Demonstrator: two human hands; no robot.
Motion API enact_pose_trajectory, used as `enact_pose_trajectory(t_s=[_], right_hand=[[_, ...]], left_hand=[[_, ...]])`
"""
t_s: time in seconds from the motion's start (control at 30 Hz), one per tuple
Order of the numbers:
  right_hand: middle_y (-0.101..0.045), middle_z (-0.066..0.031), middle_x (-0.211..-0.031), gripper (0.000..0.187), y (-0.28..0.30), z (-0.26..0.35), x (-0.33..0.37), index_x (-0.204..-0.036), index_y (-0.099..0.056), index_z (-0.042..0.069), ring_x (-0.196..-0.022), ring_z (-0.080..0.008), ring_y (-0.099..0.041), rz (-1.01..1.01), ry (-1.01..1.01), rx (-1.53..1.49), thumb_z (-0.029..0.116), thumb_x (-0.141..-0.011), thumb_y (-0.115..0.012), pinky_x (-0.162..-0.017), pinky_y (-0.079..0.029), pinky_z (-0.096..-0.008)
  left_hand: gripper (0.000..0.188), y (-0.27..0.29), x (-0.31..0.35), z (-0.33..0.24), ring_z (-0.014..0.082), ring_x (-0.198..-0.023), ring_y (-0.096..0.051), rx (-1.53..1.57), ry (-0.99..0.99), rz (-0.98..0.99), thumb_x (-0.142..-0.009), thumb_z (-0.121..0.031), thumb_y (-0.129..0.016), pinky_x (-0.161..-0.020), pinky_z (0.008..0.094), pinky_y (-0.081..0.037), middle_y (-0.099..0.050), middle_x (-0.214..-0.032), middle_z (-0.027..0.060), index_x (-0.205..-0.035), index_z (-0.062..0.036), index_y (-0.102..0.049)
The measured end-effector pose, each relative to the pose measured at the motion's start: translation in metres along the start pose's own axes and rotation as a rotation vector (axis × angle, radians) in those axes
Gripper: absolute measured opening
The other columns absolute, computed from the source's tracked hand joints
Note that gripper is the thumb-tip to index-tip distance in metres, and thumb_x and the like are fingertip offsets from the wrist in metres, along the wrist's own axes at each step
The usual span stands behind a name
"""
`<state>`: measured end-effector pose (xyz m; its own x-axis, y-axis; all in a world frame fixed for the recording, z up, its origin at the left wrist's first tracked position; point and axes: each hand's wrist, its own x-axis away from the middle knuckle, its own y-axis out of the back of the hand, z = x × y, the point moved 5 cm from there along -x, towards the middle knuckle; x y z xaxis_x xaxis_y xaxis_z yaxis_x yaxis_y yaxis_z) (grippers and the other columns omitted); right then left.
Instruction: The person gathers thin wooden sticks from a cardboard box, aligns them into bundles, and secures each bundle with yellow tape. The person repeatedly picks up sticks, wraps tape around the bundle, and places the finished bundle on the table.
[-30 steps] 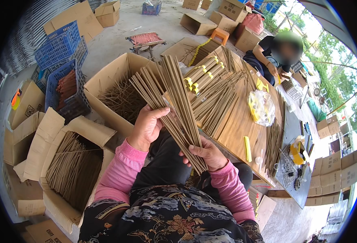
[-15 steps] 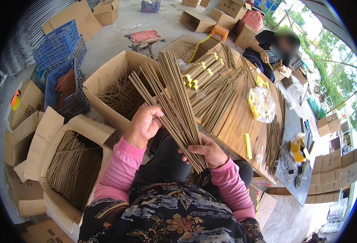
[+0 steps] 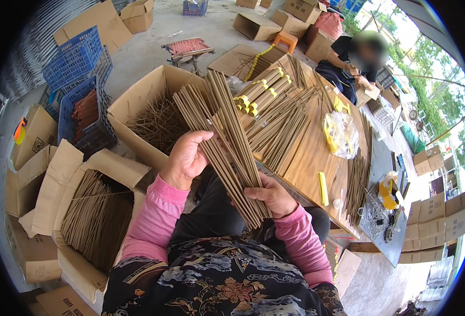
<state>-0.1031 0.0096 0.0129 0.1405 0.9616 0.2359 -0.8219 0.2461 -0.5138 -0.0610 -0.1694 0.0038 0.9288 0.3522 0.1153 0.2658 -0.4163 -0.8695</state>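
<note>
A fanned bundle of thin brown incense sticks [image 3: 227, 142] stands slanted in front of me, split into two groups toward the top. My right hand [image 3: 271, 195] is closed round its lower part, thumb across the front. My left hand [image 3: 188, 158] is closed at the left edge of the bundle, the thumb lying against the sticks and the fingertips hidden behind them. Beyond the bundle, more loose sticks [image 3: 282, 134] lie spread on the wooden table [image 3: 301, 167]. Several rolled bundles with yellow bands [image 3: 264, 94] lie at its far left part.
Left of me, an open carton [image 3: 143, 142] holds tangled sticks; a nearer carton [image 3: 66, 231] holds straight ones. Blue crates [image 3: 79, 52] stand behind them. A clear bag with yellow contents [image 3: 341, 136] and a yellow strip [image 3: 323, 188] lie on the table. A co-worker [image 3: 343, 68] sits at the far right.
The left group of sticks has drawn closer together, and its tops sit slightly right of before. My left thumb has shifted up a little. The co-worker's hands have moved closer together.
</note>
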Motion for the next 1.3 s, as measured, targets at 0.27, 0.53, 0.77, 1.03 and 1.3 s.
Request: enact_pose_trajectory(t_s=[0.27, 0.53, 0.77, 1.03, 1.3], right_hand=[[-0.06, -0.0104, -0.1, 0.036, 0.0, -0.007, 0.0, -0.119, -0.045, -0.001, -0.087, -0.0194, -0.06, 0.004, 0.023, 0.15, 0.009, -0.086, -0.053, -0.079, -0.048, -0.0303], [-0.061, -0.0106, -0.097, 0.038, 0.007, -0.006, -0.001, -0.12, -0.044, 0.001, -0.084, -0.0203, -0.062, -0.052, 0.075, 0.163, 0.018, -0.087, -0.054, -0.074, -0.051, -0.0296], [-0.059, -0.0027, -0.099, 0.029, 0.004, -0.002, 0.004, -0.115, -0.05, 0.002, -0.085, -0.01, -0.057, -0.125, 0.018, 0.016, 0.011, -0.088, -0.052, -0.075, -0.047, -0.0238], [-0.06, -0.0033, -0.096, 0.028, 0.004, -0.002, 0.004, -0.113, -0.051, 0.002, -0.082, -0.0101, -0.058, -0.153, -0.019, 0.076, 0.011, -0.087, -0.052, -0.072, -0.048, -0.0244], [-0.059, -0.0063, -0.102, 0.034, 0.01, -0.009, 0.004, -0.119, -0.047, -0.001, -0.086, -0.0135, -0.059, -0.15, -0.003, 0.134, 0.018, -0.091, -0.048, -0.077, -0.048, -0.0255]], left_hand=[[0.023, -0.001, -0.002, 0.008, 0.0224, -0.087, -0.061, -0.043, -0.017, -0.01, -0.082, -0.006, -0.052, -0.079, 0.0345, -0.052, -0.061, -0.096, 0.0136, -0.104, 0.0026, -0.054], [0.027, -0.01, 0.002, 0.0, 0.0242, -0.091, -0.06, 0.118, -0.012, 0.074, -0.087, -0.012, -0.044, -0.082, 0.0362, -0.05, -0.06, -0.101, 0.0143, -0.106, 0.0061, -0.051], [0.033, -0.012, 0.004, -0.003, 0.0266, -0.094, -0.059, 0.196, -0.022, 0.114, -0.088, -0.015, -0.039, -0.085, 0.0381, -0.048, -0.059, -0.105, 0.0175, -0.109, 0.0071, -0.05], [0.025, -0.003, 0.0, 0.005, 0.0252, -0.089, -0.061, 0.159, 0.01, 0.069, -0.083, -0.008, -0.05, -0.08, 0.0386, -0.051, -0.061, -0.099, 0.0154, -0.105, 0.0047, -0.053], [0.022, -0.003, 0.002, 0.008, 0.0237, -0.085, -0.062, 0.025, -0.005, -0.052, -0.082, -0.006, -0.052, -0.078, 0.0373, -0.052, -0.062, -0.095, 0.0121, -0.102, 0.0013, -0.056]])
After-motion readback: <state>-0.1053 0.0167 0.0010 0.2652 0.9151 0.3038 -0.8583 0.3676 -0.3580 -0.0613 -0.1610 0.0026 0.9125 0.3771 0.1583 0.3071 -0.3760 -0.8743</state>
